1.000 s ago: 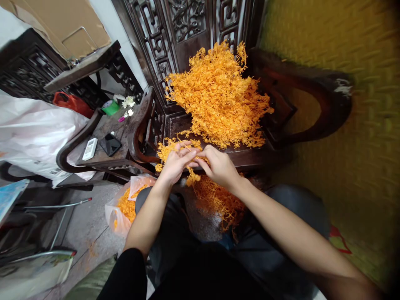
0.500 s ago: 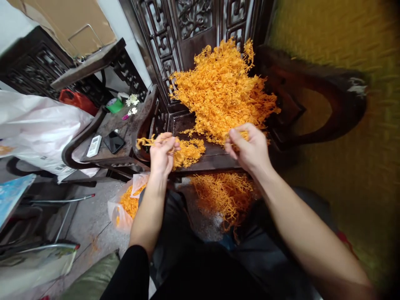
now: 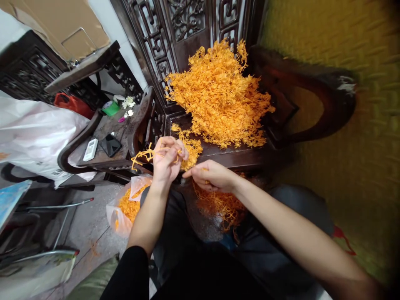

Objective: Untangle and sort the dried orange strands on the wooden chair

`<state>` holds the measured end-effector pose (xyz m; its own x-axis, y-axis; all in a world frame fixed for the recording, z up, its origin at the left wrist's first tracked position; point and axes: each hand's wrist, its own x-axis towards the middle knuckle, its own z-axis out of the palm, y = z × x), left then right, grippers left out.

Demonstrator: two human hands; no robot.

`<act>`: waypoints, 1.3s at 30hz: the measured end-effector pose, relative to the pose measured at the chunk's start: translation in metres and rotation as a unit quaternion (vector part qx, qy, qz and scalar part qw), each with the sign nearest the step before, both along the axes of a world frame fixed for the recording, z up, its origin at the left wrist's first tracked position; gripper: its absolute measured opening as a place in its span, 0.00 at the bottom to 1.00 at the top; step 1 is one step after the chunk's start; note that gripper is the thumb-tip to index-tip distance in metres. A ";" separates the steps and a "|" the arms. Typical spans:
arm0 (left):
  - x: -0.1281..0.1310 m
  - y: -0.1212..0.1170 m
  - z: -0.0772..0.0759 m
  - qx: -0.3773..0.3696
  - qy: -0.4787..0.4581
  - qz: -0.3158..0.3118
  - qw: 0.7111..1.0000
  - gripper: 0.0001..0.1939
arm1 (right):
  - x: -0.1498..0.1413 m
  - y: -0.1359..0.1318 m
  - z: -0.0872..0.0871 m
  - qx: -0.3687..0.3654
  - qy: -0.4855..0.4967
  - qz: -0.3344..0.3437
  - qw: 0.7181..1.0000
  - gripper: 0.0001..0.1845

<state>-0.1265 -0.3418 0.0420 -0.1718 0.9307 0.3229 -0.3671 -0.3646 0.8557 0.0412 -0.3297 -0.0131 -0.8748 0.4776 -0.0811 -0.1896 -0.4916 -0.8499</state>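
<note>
My left hand [image 3: 168, 160] is closed around a few thin orange branching stems [image 3: 142, 157], whose ends stick out to the left. Just to its right and lower, my right hand [image 3: 214, 177] is closed, its index finger pointing towards the left hand. Small orange bits show between the right fingers, apparently pieces of stem. Behind both hands, a large heap of frilly orange sprigs [image 3: 218, 96] covers much of a dark carved wooden chair seat [image 3: 231, 157]. A smaller orange pile [image 3: 192, 151] lies by the seat's front edge, partly hidden by my left hand.
Below the seat, between my legs, hangs or lies a tangle of orange stems [image 3: 221, 204]. A plastic bag [image 3: 114, 212] with orange pieces stands on the floor. The side table holds a phone [image 3: 111, 145], a white device [image 3: 90, 150], green tape [image 3: 111, 108] and small white flowers [image 3: 128, 102].
My right hand has come from the big heap's front edge down and left, close beside my left hand. The left hand stays nearly in place, still holding its stems. The view has shifted slightly.
</note>
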 end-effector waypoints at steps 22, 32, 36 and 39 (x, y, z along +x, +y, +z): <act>-0.035 -0.011 -0.026 -0.149 0.197 -0.212 0.946 0.21 | 0.018 0.013 0.009 0.011 0.102 -0.272 0.957 0.21; -0.005 -0.004 -0.030 -0.116 0.083 -0.044 0.989 0.18 | 0.013 0.014 0.004 0.102 -0.009 -0.264 0.959 0.23; 0.003 0.001 -0.026 -0.142 -0.009 0.049 0.989 0.23 | 0.005 0.012 0.001 0.029 0.041 -0.356 0.933 0.20; 0.001 0.003 -0.022 -0.173 -0.025 0.039 0.984 0.26 | 0.005 0.013 0.000 0.016 0.044 -0.363 0.930 0.20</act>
